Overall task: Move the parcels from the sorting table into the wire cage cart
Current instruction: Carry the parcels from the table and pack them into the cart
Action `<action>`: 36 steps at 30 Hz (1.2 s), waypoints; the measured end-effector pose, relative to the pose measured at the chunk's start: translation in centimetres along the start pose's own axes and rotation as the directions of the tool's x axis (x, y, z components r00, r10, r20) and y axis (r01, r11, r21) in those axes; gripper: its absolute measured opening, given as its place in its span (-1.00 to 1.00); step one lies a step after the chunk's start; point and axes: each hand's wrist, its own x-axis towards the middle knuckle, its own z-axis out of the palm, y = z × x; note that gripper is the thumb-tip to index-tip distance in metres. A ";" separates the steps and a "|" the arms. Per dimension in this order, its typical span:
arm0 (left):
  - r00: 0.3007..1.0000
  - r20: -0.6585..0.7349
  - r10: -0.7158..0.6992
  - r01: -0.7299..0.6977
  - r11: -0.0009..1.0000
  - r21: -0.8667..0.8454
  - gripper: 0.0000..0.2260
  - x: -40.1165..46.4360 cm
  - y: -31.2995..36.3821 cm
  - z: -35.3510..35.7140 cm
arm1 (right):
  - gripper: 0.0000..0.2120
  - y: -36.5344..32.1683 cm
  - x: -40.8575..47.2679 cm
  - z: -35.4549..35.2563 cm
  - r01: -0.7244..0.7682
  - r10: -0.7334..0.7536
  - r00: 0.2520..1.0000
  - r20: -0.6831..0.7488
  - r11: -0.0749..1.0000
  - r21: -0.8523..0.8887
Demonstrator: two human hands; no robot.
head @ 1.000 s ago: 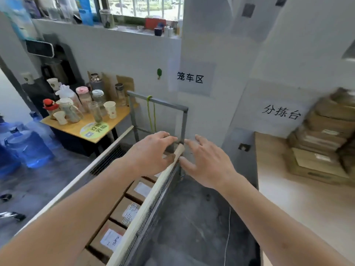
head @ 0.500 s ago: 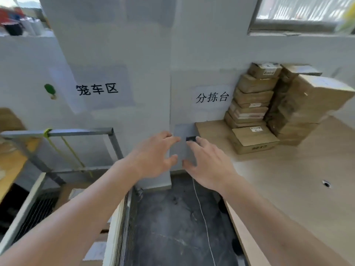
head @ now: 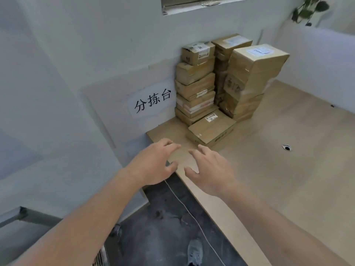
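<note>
Brown cardboard parcels stand in tall stacks (head: 196, 81) against the wall at the back of the wooden sorting table (head: 288, 179). A single flat parcel (head: 211, 130) with a white label lies in front of the stacks. My left hand (head: 153, 164) and my right hand (head: 209, 169) hover side by side over the table's near left corner, fingers spread and empty, a short way before the flat parcel. Only a grey corner bar of the wire cage cart (head: 23, 215) shows at the lower left.
A paper sign (head: 151, 100) with black characters hangs on the wall left of the stacks. A white cord (head: 192, 215) runs across the dark floor between cart and table. A cable hole (head: 286, 147) sits in the tabletop. My shoe (head: 195, 252) is below.
The view has swung right from the cage cart to the sorting table. Both empty hands have travelled from the cart's rail toward the parcels.
</note>
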 end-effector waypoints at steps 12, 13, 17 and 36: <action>0.981 0.186 0.054 -0.052 0.999 -0.015 -0.51 16.3 -2.2 4.2 | -0.42 9.6 11.8 1.4 -0.171 0.167 0.981 0.100 0.985 0.038; 0.978 0.197 0.064 -0.063 0.998 -0.014 -0.51 17.5 -2.5 4.4 | -0.43 10.2 12.6 1.5 -0.190 0.185 0.977 0.108 0.981 0.038; 0.965 0.243 0.101 -0.101 0.995 -0.013 -0.52 22.6 -4.3 5.8 | -0.44 11.8 16.2 2.4 -0.259 0.252 0.956 0.150 0.966 0.026; 0.840 0.500 0.209 -0.149 0.976 -0.157 -0.58 39.5 -13.3 16.7 | -0.38 15.3 29.3 12.6 -0.678 0.614 0.730 0.301 0.706 0.204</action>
